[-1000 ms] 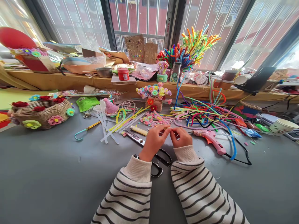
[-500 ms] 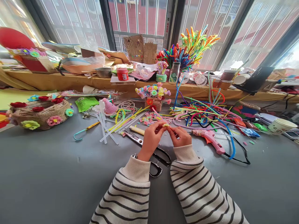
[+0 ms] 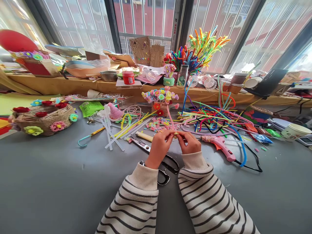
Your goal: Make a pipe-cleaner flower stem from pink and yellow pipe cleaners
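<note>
Between my fingertips is a small yellow pipe-cleaner piece (image 3: 175,135), mostly hidden, with a pink pipe cleaner (image 3: 171,118) standing up from it. My left hand (image 3: 159,146) pinches it from the left, and my right hand (image 3: 188,142) pinches it from the right; the fingertips nearly meet. Beneath my left hand and wrist lie large scissors (image 3: 172,164) with black handles, partly covered. A pink glue gun (image 3: 223,148) rests on the table just right of my right hand. Cut pipe-cleaner bits (image 3: 156,124) are piled beyond my hands.
A twine basket with crocheted flowers (image 3: 46,122) sits at the left. White glue sticks (image 3: 108,130) lie left of centre. Tangled pipe cleaners (image 3: 212,118) spread at the right, near a paper cup (image 3: 293,131). A small flower pot (image 3: 161,109) stands behind my hands, before a cluttered ledge (image 3: 97,85).
The pink pipe cleaner has swung from leaning left to nearly upright, and the yellow piece has turned lower between my fingertips. Both hands stay in about the same place.
</note>
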The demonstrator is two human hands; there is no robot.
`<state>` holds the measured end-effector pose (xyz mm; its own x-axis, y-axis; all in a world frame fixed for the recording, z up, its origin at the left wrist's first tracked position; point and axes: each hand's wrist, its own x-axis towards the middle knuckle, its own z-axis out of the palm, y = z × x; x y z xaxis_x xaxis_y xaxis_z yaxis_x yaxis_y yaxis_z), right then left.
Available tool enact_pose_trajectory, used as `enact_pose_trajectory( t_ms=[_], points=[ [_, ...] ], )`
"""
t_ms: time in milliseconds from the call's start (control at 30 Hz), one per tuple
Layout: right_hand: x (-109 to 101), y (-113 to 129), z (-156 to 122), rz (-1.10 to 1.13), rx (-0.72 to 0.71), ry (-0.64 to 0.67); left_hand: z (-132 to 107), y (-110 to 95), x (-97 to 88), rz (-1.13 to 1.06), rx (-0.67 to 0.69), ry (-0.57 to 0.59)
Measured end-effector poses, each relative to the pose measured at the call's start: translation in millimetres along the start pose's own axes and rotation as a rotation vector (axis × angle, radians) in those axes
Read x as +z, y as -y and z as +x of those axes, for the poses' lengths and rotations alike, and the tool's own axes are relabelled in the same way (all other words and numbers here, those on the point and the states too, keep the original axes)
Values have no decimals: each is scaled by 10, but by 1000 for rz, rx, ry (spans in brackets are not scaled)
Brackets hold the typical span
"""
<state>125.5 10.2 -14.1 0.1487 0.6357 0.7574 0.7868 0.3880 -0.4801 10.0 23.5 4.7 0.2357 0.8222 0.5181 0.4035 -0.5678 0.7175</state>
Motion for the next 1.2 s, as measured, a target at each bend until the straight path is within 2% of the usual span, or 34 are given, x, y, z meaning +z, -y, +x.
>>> enact_pose_trajectory(
  t_ms=[367,567,700,800,1033,1200],
  points=[
    [21,0,-23,-48,-42,-3,-19,3,-2,-39,-54,-22],
    [11,28,-2,38,-25,-19,-10,3,4,-221,-148,-14],
    [4,29,23,260,143,29,12,23,3,-440,-227,-9],
    [-1,4,32,324,217,73,32,25,-10,-571,-290,-27],
    [-17,-27,45,318,115,171,58,-23,-46,-713,-411,-14],
    [-42,-14,41,345,110,240,57,1,-55,-715,-512,-8]
  ],
)
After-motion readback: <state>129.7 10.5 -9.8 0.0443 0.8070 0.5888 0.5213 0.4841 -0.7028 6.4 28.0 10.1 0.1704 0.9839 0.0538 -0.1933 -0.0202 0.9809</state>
